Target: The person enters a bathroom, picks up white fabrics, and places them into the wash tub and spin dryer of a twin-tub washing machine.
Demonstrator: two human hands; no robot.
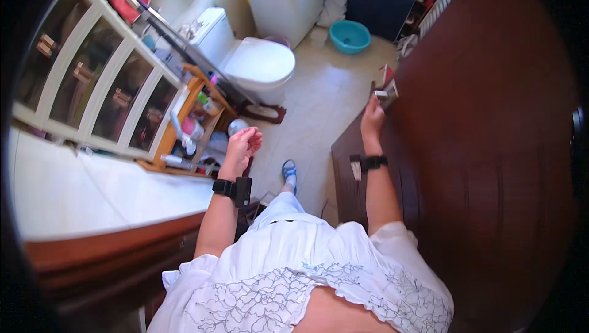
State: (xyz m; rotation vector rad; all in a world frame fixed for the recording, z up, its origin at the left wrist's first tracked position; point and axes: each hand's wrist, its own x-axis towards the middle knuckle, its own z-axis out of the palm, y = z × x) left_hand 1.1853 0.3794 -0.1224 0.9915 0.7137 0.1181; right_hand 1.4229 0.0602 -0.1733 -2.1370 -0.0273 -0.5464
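My right hand (372, 119) is closed on the door handle (381, 94) at the edge of a dark brown wooden door (485, 130), which stands along my right side. Part of the handle is hidden by the fingers. In front of my body on the left, my left hand (244, 144) hangs in the air with its fingers curled in, and nothing shows in it. Close beyond it is a wooden shelf (169, 140) filled with bottles and tubes. Each wrist wears a black strap with a small device.
A white toilet (261, 63) with its lid down stands ahead, near a washing machine (285, 5). A teal basin (350, 37) sits on the tiled floor (319, 94). At left are a white countertop (92, 192) and a white-framed cabinet (92, 75); a long pole (165, 29) leans beside it.
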